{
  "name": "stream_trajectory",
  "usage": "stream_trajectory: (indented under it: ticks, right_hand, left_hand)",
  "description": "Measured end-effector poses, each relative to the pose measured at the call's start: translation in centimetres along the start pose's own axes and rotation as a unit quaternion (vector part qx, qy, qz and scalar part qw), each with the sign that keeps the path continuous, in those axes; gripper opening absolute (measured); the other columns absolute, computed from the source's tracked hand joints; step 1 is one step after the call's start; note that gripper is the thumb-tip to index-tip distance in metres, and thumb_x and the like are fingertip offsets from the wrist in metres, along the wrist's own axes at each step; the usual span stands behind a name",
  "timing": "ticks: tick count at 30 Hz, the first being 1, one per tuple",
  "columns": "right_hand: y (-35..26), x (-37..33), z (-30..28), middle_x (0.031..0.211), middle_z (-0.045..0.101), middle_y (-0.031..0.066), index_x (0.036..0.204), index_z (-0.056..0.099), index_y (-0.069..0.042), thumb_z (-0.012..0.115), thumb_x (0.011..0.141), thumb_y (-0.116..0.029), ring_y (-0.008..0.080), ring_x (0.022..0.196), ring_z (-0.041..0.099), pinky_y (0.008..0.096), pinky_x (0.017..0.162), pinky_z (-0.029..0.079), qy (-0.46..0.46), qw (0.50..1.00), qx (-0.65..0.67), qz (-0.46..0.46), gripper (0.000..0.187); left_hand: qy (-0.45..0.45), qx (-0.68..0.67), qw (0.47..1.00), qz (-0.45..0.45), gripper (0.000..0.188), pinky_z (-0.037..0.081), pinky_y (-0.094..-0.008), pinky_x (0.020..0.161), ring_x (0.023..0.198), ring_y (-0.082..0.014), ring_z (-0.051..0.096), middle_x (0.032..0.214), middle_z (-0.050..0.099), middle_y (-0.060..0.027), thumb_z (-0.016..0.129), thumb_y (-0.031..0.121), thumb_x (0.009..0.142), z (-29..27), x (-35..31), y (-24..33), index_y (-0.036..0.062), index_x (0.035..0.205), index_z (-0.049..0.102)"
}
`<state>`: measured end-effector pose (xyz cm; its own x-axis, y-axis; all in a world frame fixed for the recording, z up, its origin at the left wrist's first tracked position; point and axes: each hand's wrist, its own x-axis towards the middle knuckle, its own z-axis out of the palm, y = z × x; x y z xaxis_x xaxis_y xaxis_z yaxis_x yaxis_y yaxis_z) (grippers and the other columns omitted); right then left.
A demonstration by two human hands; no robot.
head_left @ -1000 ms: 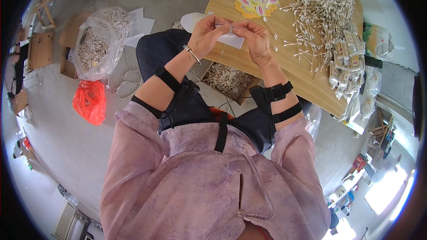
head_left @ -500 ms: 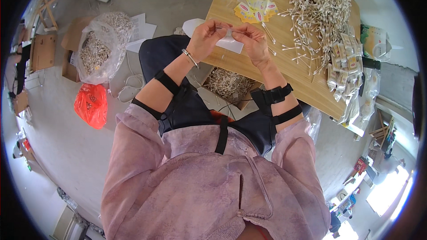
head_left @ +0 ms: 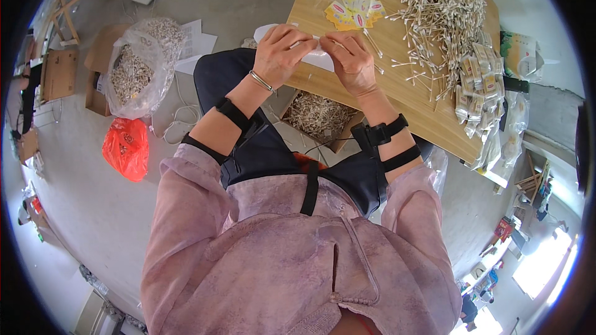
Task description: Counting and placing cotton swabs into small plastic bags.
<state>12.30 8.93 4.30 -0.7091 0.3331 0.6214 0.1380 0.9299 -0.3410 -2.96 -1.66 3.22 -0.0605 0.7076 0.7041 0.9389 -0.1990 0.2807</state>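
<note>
Your left hand [head_left: 284,51] and right hand [head_left: 352,57] have rolled knuckles-up since half a second ago, hiding more of the small translucent plastic bag [head_left: 316,44], each pinched on it, fingertips nearly meeting, so its closure you can't tell from here. Just below, an open brown cardboard box [head_left: 345,133] holds loose white-tipped wooden cotton swabs [head_left: 316,111]. On the pale wooden table [head_left: 406,104], clear filled packets [head_left: 483,84] sit piled at right, seemingly done; beyond, fanned yellow cards [head_left: 355,9] and a big unpacked swab heap [head_left: 450,9]: plenty left, by the look
</note>
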Motion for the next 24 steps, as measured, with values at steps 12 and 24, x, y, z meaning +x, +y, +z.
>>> stream_trajectory:
  ticks: [12, 24]
  right_hand:
    - [0.34, 0.23, 0.30, 0.090, 0.061, -0.0013, 0.086, 0.067, -0.010, 0.064, 0.062, -0.003, 0.0186, 0.085, 0.058, 0.0315, 0.069, 0.049, 0.004, 0.996, -0.073, -0.054, 0.025]
    - [0.49, 0.18, 0.40, 0.095, 0.059, -0.0004, 0.088, 0.066, -0.010, 0.063, 0.066, -0.010, 0.0181, 0.088, 0.057, 0.0311, 0.068, 0.048, 0.001, 0.981, -0.160, -0.107, 0.022]
  left_hand:
    - [-0.012, 0.099, 0.995, 0.029, 0.019, 0.040, -0.0300, 0.086, 0.086, -0.0109, 0.054, 0.087, 0.058, 0.0078, 0.062, 0.013, 0.070, -0.68, 0.29, 0.83, 0.0174, 0.088, 0.065]
    - [-0.016, 0.146, 0.988, 0.048, 0.022, 0.035, -0.0298, 0.088, 0.089, -0.0081, 0.052, 0.090, 0.059, 0.0102, 0.062, 0.016, 0.072, -0.36, 0.10, 0.51, 0.0188, 0.093, 0.066]
